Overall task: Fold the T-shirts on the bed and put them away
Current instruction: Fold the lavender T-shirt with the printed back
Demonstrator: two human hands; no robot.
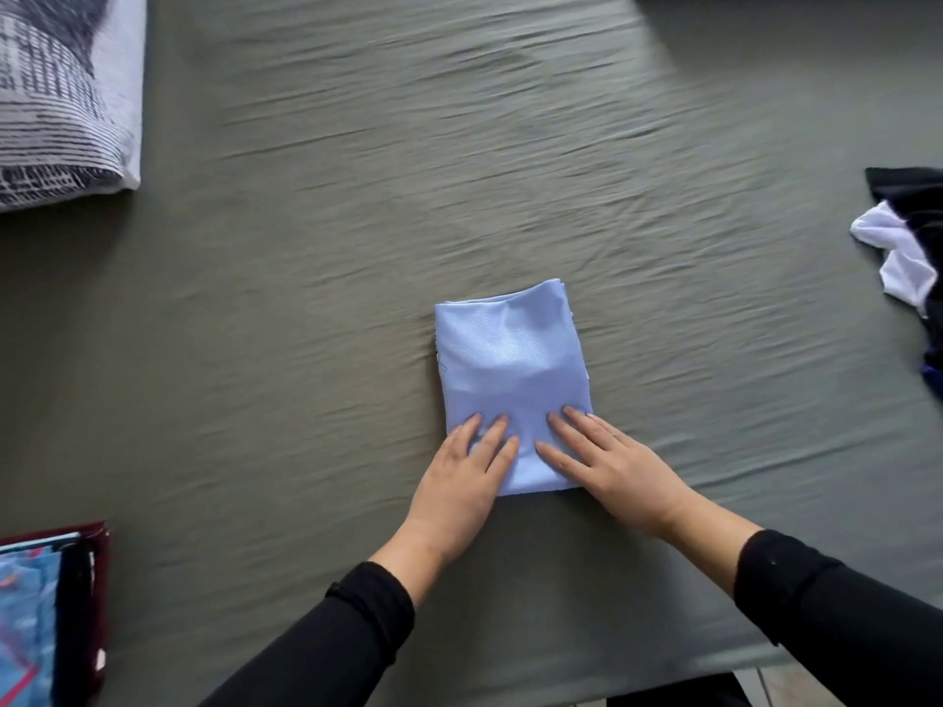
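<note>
A light blue T-shirt point(510, 359) lies folded into a small rectangle in the middle of the grey-green bed sheet point(357, 222). My left hand point(459, 477) lies flat on its near left corner, fingers straight. My right hand point(607, 466) presses flat on its near right part, fingers spread. Both arms wear black sleeves. At the right edge a crumpled pile of dark and white clothing point(908, 247) lies on the bed.
A pillow with a black-and-white pattern point(61, 94) sits at the far left. At the near left edge stands a dark red container point(99, 604) with folded blue and black clothes in it. The bed's near edge runs along the bottom.
</note>
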